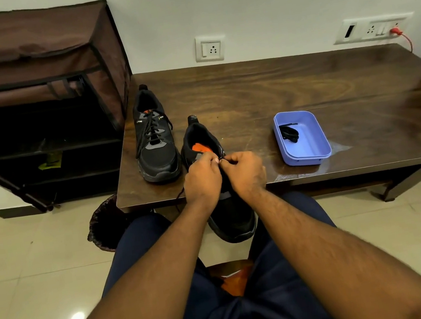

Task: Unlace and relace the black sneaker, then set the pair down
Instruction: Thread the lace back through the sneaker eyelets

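jutting off the near edge of the table (pixel 302 84), toe toward the person, the sneaker (pixel 228 211) sits under both hands. left hand (pixel 201 178) and right hand (pixel 247 171) each pinch lace at its eyelets. the laced sneaker (pixel 155 137) stands just left; a tray (pixel 302 138) holding a lace (pixel 289 132) sits right.

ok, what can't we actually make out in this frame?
Head view only:
- Eyelets and lacing on the held sneaker: covered by the left hand and right hand.
- What the fingertips pinch: too small; probably a lace end.
- Lace dangling off the table edge: thin, lost against the dark bin.
- Shoe rack shelves: too dark.
- Black item in the purple tray: likely a lace, unclear.
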### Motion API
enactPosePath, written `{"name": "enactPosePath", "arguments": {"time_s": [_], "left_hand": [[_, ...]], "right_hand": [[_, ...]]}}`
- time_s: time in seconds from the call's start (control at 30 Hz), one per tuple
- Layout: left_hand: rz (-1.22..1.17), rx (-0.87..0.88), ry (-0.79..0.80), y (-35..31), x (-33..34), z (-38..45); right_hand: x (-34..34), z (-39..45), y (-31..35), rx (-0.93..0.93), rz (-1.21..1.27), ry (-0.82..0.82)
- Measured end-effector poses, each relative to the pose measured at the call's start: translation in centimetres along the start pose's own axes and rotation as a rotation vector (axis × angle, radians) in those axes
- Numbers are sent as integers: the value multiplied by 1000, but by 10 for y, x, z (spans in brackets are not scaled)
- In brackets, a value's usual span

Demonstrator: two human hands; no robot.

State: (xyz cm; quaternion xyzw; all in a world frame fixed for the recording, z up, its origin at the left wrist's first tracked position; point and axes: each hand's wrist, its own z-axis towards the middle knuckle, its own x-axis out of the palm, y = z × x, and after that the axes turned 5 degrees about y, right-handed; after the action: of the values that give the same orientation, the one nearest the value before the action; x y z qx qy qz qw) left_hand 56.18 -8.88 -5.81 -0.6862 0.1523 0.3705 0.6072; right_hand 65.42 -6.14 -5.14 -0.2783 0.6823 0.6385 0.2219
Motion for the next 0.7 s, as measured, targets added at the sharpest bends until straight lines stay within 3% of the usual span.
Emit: {"name": "enactPosePath", "arguments": {"time_s": [0.6,0.7], "left_hand": [[367,52,80,-6,1,5],[295,69,119,-2,1,9]], "right_hand": [[-1,3,-12,-36,157,6],[2,8,-18,0,251,34]]}}
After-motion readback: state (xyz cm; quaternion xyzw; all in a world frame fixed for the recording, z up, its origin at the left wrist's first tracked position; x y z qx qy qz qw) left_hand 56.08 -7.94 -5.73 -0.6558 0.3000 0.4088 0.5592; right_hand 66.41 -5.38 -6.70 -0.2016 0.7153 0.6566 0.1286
